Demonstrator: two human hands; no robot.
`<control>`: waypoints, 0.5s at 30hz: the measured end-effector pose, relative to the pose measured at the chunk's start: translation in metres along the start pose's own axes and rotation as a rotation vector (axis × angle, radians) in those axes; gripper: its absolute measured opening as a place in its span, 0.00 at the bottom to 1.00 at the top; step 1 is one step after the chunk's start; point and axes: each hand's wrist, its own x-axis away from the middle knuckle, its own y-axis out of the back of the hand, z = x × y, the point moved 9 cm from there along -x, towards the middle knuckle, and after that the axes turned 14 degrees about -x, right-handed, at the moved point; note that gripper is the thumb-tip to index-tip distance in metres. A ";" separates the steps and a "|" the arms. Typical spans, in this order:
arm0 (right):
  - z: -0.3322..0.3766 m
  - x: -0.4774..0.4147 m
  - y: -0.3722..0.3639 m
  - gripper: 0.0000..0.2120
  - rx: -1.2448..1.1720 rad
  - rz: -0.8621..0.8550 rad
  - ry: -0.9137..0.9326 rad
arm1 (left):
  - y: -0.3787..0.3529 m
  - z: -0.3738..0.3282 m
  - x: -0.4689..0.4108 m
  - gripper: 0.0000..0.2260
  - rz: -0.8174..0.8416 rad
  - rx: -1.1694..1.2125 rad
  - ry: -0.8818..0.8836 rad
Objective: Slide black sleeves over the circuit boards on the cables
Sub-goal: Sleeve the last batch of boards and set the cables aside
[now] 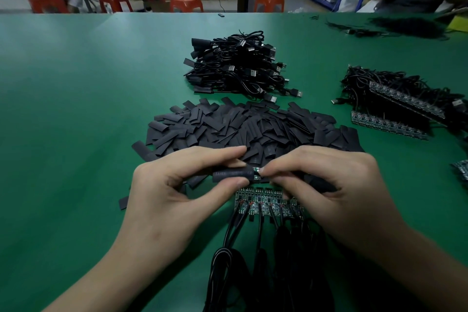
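Left grip pinches black sleeve; right grip pinches circuit board at its end.

on the bench, loose sleeves lie heaped mid-bench; behind them a pile of sleeved cables. right, more cables with boards. nearest, a row of boards, under both hands.

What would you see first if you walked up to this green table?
Two hands meet in the middle near the front: the left hand pinches a black sleeve, and the right hand holds a small circuit board at its open end. Just behind them a big pile of loose sleeves lies on the green table. Farther back sits a heap of black cables with plugs.
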 end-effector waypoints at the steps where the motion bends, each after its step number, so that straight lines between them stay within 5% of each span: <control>1: 0.000 0.000 0.000 0.05 -0.001 0.000 -0.003 | -0.001 -0.001 0.000 0.15 0.003 -0.004 -0.006; 15: 0.010 -0.003 -0.006 0.05 -0.037 0.000 -0.003 | -0.003 -0.004 0.001 0.14 0.009 -0.029 -0.030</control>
